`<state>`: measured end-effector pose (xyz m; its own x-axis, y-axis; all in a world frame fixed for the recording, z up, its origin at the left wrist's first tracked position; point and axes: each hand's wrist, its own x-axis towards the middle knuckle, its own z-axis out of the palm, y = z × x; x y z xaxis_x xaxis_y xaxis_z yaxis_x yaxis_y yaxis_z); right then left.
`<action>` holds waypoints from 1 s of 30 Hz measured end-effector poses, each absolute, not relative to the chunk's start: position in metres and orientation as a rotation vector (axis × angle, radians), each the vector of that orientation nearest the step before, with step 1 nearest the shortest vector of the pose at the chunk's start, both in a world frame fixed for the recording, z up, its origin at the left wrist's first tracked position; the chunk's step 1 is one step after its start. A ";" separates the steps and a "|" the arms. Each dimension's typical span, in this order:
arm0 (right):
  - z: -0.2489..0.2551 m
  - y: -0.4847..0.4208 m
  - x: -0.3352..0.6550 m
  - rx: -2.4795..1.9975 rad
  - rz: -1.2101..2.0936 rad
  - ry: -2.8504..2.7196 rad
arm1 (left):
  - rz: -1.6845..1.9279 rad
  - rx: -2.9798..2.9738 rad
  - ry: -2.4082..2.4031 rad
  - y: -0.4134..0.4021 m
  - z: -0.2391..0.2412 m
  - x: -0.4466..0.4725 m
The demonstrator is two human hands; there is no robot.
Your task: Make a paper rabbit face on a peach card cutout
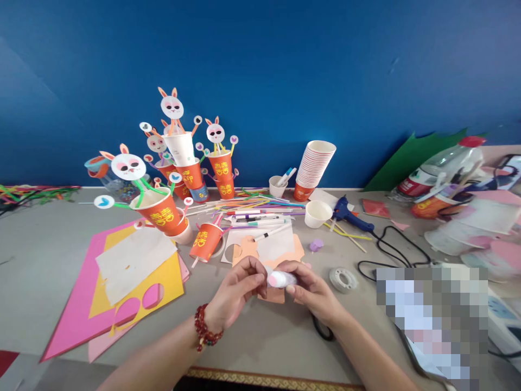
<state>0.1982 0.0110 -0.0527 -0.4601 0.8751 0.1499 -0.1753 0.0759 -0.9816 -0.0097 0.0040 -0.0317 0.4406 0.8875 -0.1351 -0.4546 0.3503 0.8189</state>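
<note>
Head view: Right hand [313,290] holds white tube [283,279], pink end toward left hand [240,290]. Left hand narrow, thumb and fingers pinched beside that end; can't tell whether anything sits between them. Tube is held above the surface [277,336], in front of peach sheet [244,252].

Edges/room: front edge has patterned strip [277,377], bare surface from there up between the forearms. Back edge meets blue wall [260,81]. Left hand has bare surface toward yellow sheet [175,277], which overlaps pink sheet [77,320]. On the right hand's side, tape roll [353,281] is near, purple piece [316,245] just beyond, glue gun [345,212] further back. Far right crowded.

Counts: 1 tube; 5 rabbit faces [128,168] visible, one partly hidden, over red cups [160,213] at left; 1 tilted red cup [206,241]; 1 cup stack [314,171]; 1 pen cup [278,189]; 1 white cup [318,217]; 1 glue gun; 2 round holes in yellow sheet; 1 bottle [443,168]. Sticks [252,203] overlap, can't count.
</note>
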 end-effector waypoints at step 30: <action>-0.052 0.016 0.206 -0.830 1.451 -1.341 | 0.975 0.910 0.825 0.016 -0.030 -0.024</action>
